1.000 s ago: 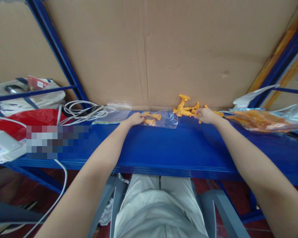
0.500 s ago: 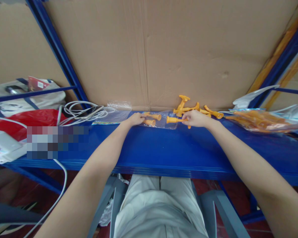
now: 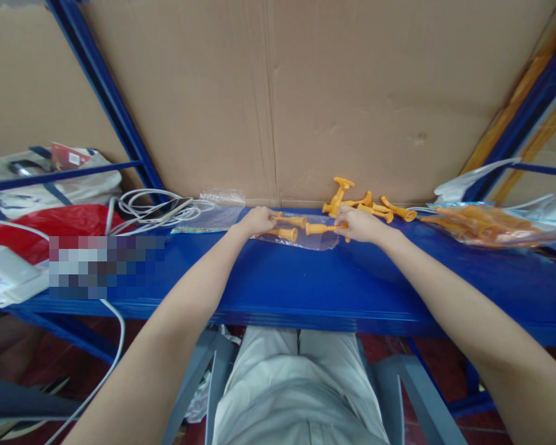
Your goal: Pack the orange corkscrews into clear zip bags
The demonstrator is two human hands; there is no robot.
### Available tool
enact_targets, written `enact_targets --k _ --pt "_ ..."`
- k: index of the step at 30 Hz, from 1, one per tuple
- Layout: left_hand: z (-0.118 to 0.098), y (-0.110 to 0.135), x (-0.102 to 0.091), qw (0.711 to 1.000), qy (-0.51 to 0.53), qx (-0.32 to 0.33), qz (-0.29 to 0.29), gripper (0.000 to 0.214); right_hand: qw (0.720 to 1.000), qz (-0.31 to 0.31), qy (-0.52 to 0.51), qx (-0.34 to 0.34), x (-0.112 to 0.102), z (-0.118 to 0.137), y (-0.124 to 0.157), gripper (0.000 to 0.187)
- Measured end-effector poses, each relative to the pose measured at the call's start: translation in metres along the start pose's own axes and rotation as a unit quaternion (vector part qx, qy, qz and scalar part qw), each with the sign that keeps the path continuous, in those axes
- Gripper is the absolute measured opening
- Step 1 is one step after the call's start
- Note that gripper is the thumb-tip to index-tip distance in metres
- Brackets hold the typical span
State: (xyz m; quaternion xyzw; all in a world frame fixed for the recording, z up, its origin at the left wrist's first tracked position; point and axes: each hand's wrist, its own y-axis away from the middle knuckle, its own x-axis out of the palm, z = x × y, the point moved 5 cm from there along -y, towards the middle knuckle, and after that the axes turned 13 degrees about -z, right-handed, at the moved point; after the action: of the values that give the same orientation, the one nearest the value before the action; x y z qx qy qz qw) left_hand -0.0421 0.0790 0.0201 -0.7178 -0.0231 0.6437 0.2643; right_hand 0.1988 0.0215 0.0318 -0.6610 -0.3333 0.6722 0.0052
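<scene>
On the far part of the blue table, a clear plastic bag [image 3: 319,243] lies flat. Two yellow plastic pieces [image 3: 285,235] with ribbed, flared ends lie in it, pointing right. My left hand [image 3: 258,220] is closed at the bag's left end, beside those pieces; its fingertips are partly hidden. My right hand [image 3: 359,224] pinches a third yellow plastic piece [image 3: 319,228] by its thin shaft, with the flared end pointing left over or inside the bag's right part. Behind my right hand lie several similar pieces, one T-shaped piece [image 3: 339,196] standing up among them.
A filled bag of yellow pieces [image 3: 491,227] lies at the right. To the left are another clear bag [image 3: 220,213], coiled white cable [image 3: 167,209], a red bag [image 3: 60,225] and a white device [image 3: 12,269]. Cardboard [image 3: 278,111] walls the back; blue posts [image 3: 102,93] flank it.
The bag and its two pieces have shifted slightly right and toward me. My right hand has moved a little left with its yellow piece, which now overlaps the bag more.
</scene>
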Motion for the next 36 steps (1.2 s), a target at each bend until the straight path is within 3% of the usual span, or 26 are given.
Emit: enact_targets --k 3,5,11,16,28,36 --pt "-0.005 0.0 0.0 0.997 0.022 -0.022 -0.064 0.048 1.0 0.005 -0.004 -0.014 0.002 0.002 0.0 0.018" --pt "-0.007 -0.001 0.008 0.996 0.041 -0.015 -0.075 0.052 1.0 0.02 -0.007 -0.008 0.005 0.002 0.0 0.019" --pt "-0.009 -0.004 0.037 0.996 0.066 0.043 0.05 0.053 0.998 0.065 -0.021 0.007 0.01 0.0 0.002 0.018" --pt "-0.01 -0.002 0.034 0.995 0.056 0.033 0.073 0.054 0.996 0.075 0.008 0.043 0.003 0.001 0.004 0.018" --pt "-0.013 -0.005 0.018 0.993 0.111 0.036 0.008 0.042 0.998 -0.014 0.024 0.062 -0.011 0.009 0.004 0.029" --pt "-0.011 -0.005 0.02 0.995 0.094 0.031 -0.032 0.038 0.993 0.018 0.083 0.076 -0.007 0.012 0.004 0.03"
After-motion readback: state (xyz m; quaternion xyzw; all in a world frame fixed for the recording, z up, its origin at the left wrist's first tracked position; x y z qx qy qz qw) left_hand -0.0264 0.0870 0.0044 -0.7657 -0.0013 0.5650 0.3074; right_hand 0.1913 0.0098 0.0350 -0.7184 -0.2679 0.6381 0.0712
